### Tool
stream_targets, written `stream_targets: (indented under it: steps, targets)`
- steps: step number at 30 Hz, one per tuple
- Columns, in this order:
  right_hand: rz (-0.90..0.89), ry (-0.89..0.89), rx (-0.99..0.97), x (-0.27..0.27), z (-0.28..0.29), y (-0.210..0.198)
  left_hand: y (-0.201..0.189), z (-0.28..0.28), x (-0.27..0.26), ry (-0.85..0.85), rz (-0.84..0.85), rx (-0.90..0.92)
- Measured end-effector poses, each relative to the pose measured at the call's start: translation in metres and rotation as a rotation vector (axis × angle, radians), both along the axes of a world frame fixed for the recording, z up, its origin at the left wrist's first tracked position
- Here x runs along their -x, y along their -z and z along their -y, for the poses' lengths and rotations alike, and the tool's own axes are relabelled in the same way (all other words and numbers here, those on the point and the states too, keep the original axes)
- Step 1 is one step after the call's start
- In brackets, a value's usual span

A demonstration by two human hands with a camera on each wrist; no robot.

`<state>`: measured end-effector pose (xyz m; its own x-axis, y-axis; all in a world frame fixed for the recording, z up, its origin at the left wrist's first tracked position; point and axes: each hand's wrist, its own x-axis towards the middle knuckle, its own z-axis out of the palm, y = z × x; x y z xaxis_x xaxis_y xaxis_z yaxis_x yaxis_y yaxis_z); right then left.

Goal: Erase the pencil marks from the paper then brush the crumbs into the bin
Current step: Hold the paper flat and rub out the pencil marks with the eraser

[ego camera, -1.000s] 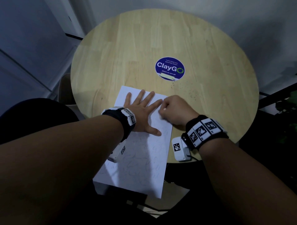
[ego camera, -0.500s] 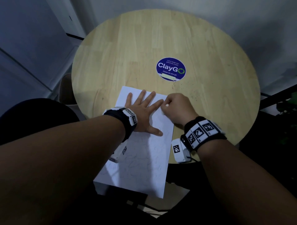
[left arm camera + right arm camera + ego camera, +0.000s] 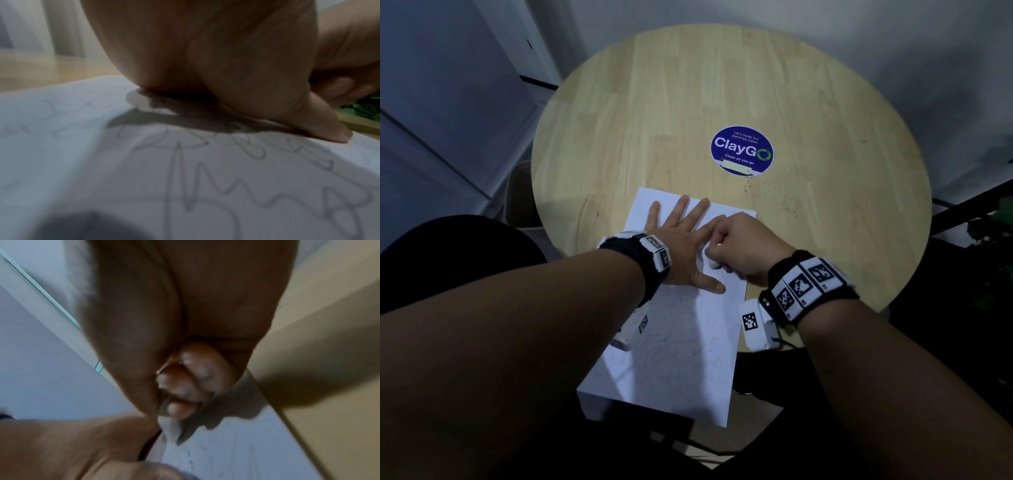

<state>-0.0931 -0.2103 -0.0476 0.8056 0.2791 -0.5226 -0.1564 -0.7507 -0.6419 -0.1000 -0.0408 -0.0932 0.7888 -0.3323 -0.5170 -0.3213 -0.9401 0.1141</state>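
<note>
The paper (image 3: 681, 342) lies on the counter (image 3: 688, 102), below the blue sticker (image 3: 741, 151). The left hand (image 3: 681, 246) presses it flat, fingers spread wide. The right hand (image 3: 743, 246) pinches a white eraser (image 3: 714, 263) against the paper.

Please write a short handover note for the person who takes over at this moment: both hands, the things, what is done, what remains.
Left hand presses flat on the paper, fingers spread.
Right hand pinches the white eraser on the sheet's upper part, beside the left thumb.
The paper overhangs the table edge toward the person.
Done: upper part looks mostly clean.
Left: pencil marks across the lower sheet; crumbs lie near the sticker; no bin is in view.
</note>
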Motion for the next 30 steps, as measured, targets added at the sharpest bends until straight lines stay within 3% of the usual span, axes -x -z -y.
stream_targets:
  steps: [4, 8, 13, 17, 19, 22, 26, 28, 30]
  targets:
    - [0.248, 0.175, 0.094, -0.014, 0.004, 0.006, 0.000, 0.000, 0.000, -0.014, -0.008, 0.013]
    - [-0.004, 0.013, 0.005, -0.002, 0.000, -0.002, 0.002, 0.000, 0.000, -0.009, -0.009, 0.009]
    - [0.266, 0.172, 0.119, -0.015, 0.002, 0.005, 0.000, 0.000, 0.000, -0.014, -0.010, 0.014]
    - [-0.052, -0.055, 0.012, -0.001, -0.002, -0.004, 0.002, -0.001, 0.000, -0.008, -0.008, 0.003]
    - [0.002, 0.001, 0.014, -0.005, -0.001, 0.000, 0.000, 0.000, 0.000, -0.009, -0.012, 0.000]
    - [0.268, 0.186, 0.108, -0.016, 0.002, 0.007, 0.000, 0.000, 0.001, -0.013, -0.012, 0.012]
    - [0.003, 0.007, -0.006, -0.003, -0.005, 0.001, 0.001, 0.000, 0.000, -0.007, -0.009, 0.010]
    - [0.041, 0.027, 0.012, -0.005, -0.006, 0.006, 0.001, 0.000, 0.000, -0.009, -0.012, 0.002]
    - [0.199, 0.156, 0.049, -0.011, -0.005, 0.009, 0.002, 0.001, 0.000, -0.019, -0.003, 0.014]
